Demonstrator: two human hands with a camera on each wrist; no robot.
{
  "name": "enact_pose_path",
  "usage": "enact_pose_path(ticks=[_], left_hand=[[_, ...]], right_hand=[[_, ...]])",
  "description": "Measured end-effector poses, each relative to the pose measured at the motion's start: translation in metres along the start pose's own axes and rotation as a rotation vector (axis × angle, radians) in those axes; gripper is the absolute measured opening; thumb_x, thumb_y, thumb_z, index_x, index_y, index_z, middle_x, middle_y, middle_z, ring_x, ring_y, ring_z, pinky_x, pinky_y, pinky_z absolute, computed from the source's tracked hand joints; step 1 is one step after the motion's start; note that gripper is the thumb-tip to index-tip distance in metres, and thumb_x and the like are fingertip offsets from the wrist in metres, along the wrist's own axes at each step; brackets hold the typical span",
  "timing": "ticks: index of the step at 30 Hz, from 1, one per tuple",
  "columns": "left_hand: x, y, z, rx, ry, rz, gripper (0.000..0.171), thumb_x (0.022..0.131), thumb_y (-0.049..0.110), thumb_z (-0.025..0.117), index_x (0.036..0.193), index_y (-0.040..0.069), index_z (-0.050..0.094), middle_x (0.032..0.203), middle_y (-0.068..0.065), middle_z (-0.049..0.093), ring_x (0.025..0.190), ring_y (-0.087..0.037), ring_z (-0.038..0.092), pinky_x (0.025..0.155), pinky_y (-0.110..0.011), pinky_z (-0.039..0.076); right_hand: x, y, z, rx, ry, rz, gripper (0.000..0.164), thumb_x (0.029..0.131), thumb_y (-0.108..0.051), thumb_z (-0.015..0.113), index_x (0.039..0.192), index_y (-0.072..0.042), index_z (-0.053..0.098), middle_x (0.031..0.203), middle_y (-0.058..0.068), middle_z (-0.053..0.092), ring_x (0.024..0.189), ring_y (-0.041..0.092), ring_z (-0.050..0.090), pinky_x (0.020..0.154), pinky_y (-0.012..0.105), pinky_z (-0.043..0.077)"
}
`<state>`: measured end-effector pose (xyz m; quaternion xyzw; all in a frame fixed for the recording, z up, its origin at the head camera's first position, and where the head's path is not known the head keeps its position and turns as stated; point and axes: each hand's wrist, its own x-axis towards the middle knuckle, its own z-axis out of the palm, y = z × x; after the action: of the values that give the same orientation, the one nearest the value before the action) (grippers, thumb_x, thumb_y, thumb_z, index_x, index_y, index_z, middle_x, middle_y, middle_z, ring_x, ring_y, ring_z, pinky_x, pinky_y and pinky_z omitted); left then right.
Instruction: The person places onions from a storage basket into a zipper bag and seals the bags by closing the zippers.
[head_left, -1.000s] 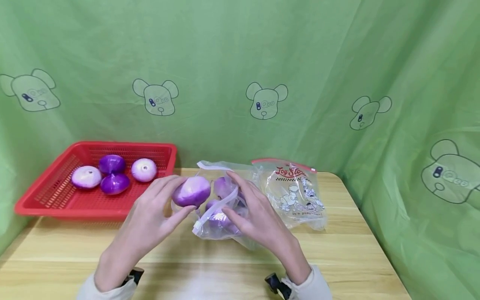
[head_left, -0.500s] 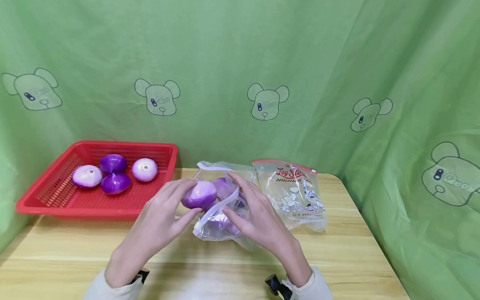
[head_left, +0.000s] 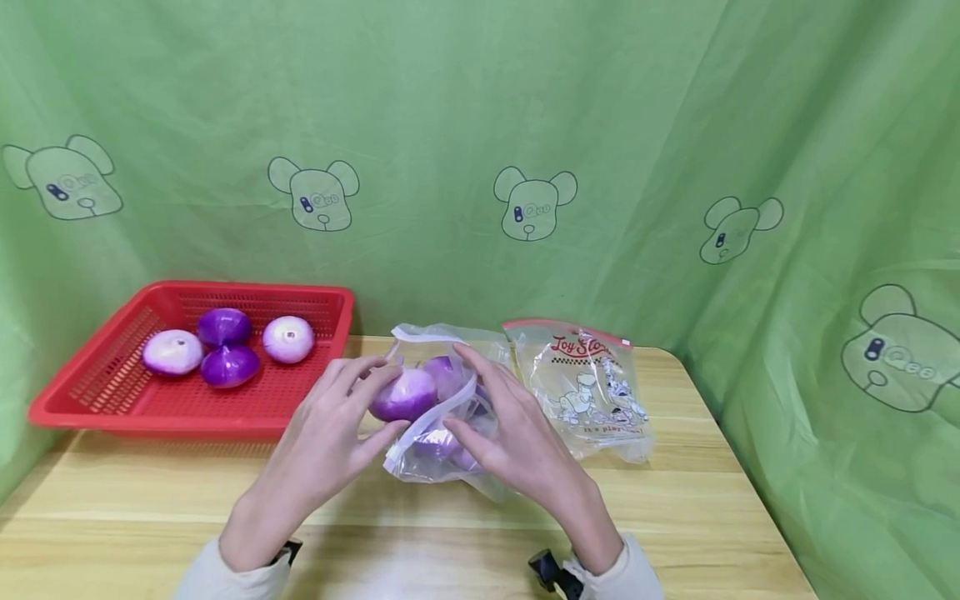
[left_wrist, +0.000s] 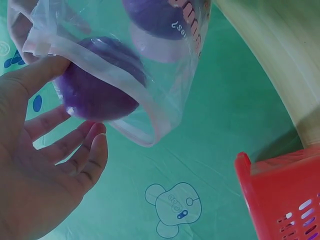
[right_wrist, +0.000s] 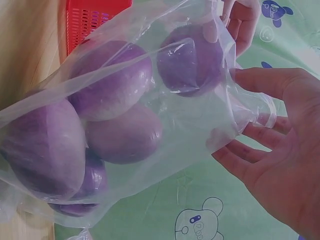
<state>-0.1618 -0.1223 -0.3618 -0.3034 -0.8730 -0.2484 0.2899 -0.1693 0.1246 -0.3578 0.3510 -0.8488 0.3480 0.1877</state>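
Observation:
A purple-and-white onion (head_left: 405, 395) sits in the mouth of a clear zip bag (head_left: 427, 472), and my left hand (head_left: 322, 433) holds it between thumb and fingers. In the left wrist view, that onion (left_wrist: 102, 82) is partly within the bag's rim, my left thumb (left_wrist: 42, 72) against it. My right hand (head_left: 517, 425) grips the bag's opening from the right, keeping the mouth spread. Several other onions (right_wrist: 110, 80) lie deeper in the bag, as the right wrist view shows through the plastic. My right fingers (right_wrist: 235, 157) are partly behind the bag wall.
A red perforated basket (head_left: 187, 412) stands at the left with several onions (head_left: 230, 367) in it. Beside the bag on the right lies another clear bag with a red zip (head_left: 585, 383) and printed figures. A green curtain (head_left: 427, 100) surrounds the wooden table (head_left: 660, 517).
My left hand has moved right with the onion, bringing it from beside the bag's mouth into the opening. The right hand has stayed nearly still on the bag.

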Motion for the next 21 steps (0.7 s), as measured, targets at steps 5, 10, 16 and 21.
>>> enact_pose_path(ticks=[5, 10, 16, 21], left_hand=[[0.0, 0.0, -0.001, 0.006, -0.014, 0.003, 0.058, 0.079, 0.029, 0.084, 0.129, 0.01, 0.062, 0.128, -0.014, 0.059, 0.111, -0.027, 0.055, 0.088, -0.043, 0.051], [-0.001, -0.002, -0.003, -0.007, -0.014, 0.002, 0.058, 0.08, 0.03, 0.083, 0.131, 0.012, 0.062, 0.129, -0.014, 0.058, 0.112, -0.027, 0.055, 0.087, -0.044, 0.051], [-0.001, -0.004, -0.007, -0.007, 0.007, -0.005, 0.057, 0.081, 0.029, 0.082, 0.131, 0.012, 0.062, 0.129, -0.014, 0.057, 0.114, -0.028, 0.054, 0.091, -0.046, 0.051], [0.0, -0.008, -0.01, -0.004, 0.03, -0.009, 0.045, 0.083, 0.02, 0.079, 0.123, 0.006, 0.065, 0.127, -0.014, 0.059, 0.116, -0.029, 0.055, 0.096, -0.046, 0.049]], right_hand=[[0.001, 0.0, 0.0, 0.004, 0.008, -0.009, 0.088, 0.084, -0.015, 0.079, 0.156, -0.012, 0.027, 0.152, 0.009, 0.044, 0.129, 0.024, 0.053, 0.106, 0.037, 0.045], [0.0, 0.001, -0.002, 0.002, 0.022, -0.001, 0.089, 0.084, -0.015, 0.08, 0.156, -0.012, 0.028, 0.152, 0.008, 0.044, 0.128, 0.024, 0.054, 0.106, 0.037, 0.045], [0.0, 0.003, -0.004, 0.017, 0.02, 0.023, 0.089, 0.085, -0.017, 0.079, 0.157, -0.015, 0.027, 0.154, 0.005, 0.041, 0.13, 0.022, 0.052, 0.106, 0.037, 0.045], [0.0, 0.003, -0.004, 0.009, 0.02, 0.03, 0.087, 0.086, -0.018, 0.078, 0.157, -0.016, 0.027, 0.155, 0.004, 0.04, 0.131, 0.021, 0.051, 0.107, 0.038, 0.044]])
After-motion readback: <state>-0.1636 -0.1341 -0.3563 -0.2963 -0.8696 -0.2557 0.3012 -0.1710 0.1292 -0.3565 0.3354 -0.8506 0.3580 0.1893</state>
